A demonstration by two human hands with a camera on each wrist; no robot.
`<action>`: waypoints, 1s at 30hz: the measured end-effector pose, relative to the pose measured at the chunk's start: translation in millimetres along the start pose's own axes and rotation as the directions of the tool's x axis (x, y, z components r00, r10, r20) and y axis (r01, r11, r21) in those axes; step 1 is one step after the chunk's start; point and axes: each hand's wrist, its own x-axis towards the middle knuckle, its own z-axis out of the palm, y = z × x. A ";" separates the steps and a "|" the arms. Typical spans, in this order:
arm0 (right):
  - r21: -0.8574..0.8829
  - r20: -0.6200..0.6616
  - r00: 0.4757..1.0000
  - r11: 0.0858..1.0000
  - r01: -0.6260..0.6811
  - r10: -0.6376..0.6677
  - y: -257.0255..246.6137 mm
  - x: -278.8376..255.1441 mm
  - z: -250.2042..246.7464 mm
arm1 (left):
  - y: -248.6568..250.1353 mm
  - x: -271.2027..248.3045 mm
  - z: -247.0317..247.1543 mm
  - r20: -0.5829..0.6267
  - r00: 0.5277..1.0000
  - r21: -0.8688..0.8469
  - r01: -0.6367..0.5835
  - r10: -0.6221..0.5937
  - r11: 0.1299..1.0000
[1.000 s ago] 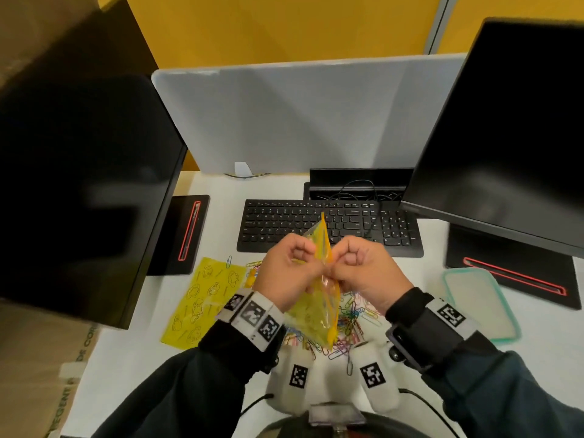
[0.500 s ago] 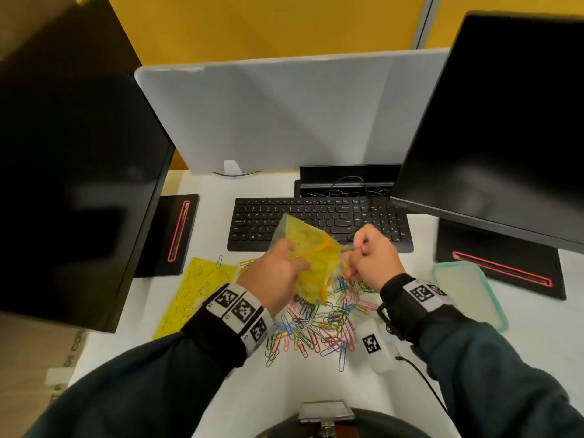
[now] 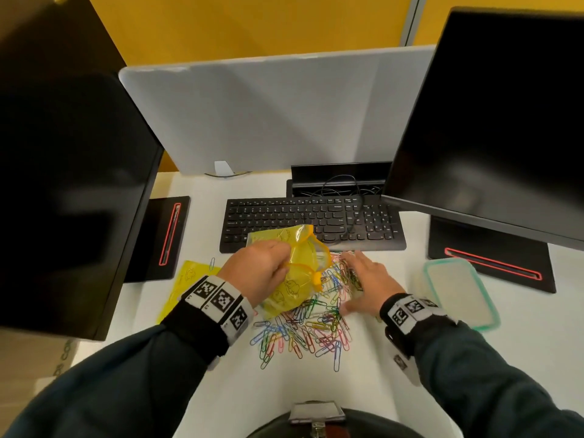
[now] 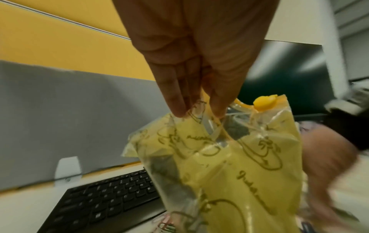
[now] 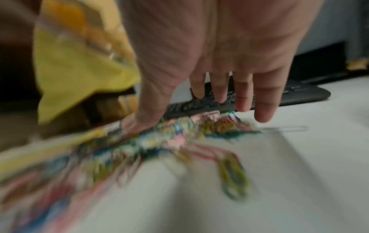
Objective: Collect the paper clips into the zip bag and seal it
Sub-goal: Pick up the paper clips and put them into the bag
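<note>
Head cam: left hand (image 3: 259,273) pinches the yellow zip bag (image 3: 295,279) by its rim, mouth gaping, bag held just above the desk (image 3: 395,358) mid-front, near the keyboard (image 3: 316,222). Right hand (image 3: 366,282) w/ fingers spread flat, pressing on the paper clips (image 3: 303,333) heaped beside & under the bag. Right wrist cam blurred.

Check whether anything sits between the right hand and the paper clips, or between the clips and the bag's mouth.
Nothing visible does. The right hand lies open on the paper clips, and the left hand holds the zip bag with its mouth open just beside the pile.
</note>
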 end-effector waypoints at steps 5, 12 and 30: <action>-0.194 -0.068 0.994 0.978 0.071 -0.086 11.7 5.8 24.2 | 2.0 -16.3 13.0 -0.048 0.985 -0.129 0.161 -0.168 0.978; -0.125 -0.219 0.969 0.988 0.091 -0.117 6.5 4.6 27.8 | 3.1 -29.0 23.1 0.026 0.966 -0.165 0.257 -0.256 0.952; 0.315 -0.342 0.921 0.900 0.302 -0.189 -74.6 -32.1 -66.6 | 20.6 -11.9 21.8 -0.110 0.974 -0.279 0.163 -0.200 0.946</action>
